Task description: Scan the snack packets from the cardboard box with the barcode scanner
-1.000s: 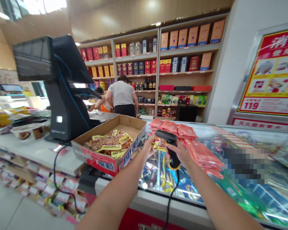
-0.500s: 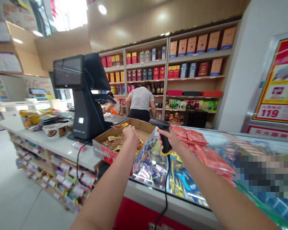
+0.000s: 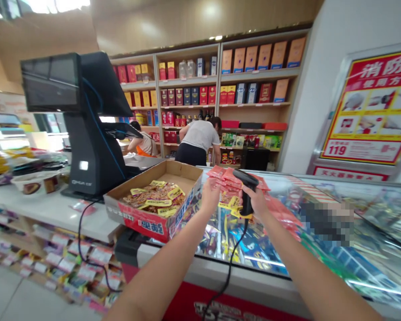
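My right hand [image 3: 255, 203] grips a black handheld barcode scanner [image 3: 246, 191], whose black cable [image 3: 232, 254] hangs down over the freezer edge. My left hand [image 3: 210, 196] is raised just left of it, against a yellow snack packet [image 3: 229, 205]. Below and left of my hands, an open cardboard box [image 3: 143, 223] with a red printed front holds many yellow-labelled snack packets [image 3: 153, 198]. Orange-red packets [image 3: 229, 176] lie in a loose row on the glass-topped freezer [image 3: 240, 274] behind the scanner.
A black checkout terminal [image 3: 93, 129] stands on the white counter [image 3: 53, 218] to the left. Shelves of boxed goods [image 3: 254, 102] fill the back wall. A person in a grey shirt [image 3: 197, 138] bends there, and another person [image 3: 143, 145] works further left. A red-and-yellow poster [image 3: 364, 107] hangs right.
My left hand has moved right, from over the box to beside the scanner. The scanner now points more downward. The person in the grey shirt is bending further forward.
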{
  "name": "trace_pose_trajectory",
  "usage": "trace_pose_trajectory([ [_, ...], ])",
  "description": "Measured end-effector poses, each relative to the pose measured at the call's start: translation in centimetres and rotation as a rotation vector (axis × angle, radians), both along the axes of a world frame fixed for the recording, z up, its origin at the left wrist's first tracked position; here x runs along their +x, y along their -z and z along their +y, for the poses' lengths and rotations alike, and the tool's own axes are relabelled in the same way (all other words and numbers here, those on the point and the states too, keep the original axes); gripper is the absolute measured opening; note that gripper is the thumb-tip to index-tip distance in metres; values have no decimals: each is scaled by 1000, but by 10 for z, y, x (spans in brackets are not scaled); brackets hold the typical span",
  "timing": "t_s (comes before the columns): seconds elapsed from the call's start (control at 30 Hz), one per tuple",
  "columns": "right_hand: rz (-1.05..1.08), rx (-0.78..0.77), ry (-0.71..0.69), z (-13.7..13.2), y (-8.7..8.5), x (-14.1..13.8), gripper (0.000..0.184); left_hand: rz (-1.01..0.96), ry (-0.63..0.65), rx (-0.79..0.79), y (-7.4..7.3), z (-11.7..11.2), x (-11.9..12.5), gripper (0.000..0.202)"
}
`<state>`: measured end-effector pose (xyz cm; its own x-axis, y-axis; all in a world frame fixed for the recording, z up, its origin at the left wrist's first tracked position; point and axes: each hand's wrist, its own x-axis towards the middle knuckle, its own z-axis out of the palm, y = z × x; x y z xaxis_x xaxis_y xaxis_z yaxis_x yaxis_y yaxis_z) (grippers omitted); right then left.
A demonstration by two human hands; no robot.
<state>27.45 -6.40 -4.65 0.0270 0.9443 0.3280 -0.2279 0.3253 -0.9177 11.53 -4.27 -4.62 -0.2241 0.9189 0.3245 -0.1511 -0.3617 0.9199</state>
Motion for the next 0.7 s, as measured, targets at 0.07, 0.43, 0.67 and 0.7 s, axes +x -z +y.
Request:
trace_pose_trajectory([
  [0.07, -5, -20, 41, 0, 11, 7, 34, 365, -21, -70, 13, 9, 15, 24],
  [0.43, -164, 65, 107, -4, 36, 6, 32, 644, -26, -112, 72, 46, 31, 45],
  [0.67, -193, 90, 121, -4, 32, 6, 29, 901, -30, -170, 66, 40, 44, 39],
  [0.7, -196, 88, 124, -5, 32, 5, 30, 906, 5, -165, 65, 40, 45, 36],
])
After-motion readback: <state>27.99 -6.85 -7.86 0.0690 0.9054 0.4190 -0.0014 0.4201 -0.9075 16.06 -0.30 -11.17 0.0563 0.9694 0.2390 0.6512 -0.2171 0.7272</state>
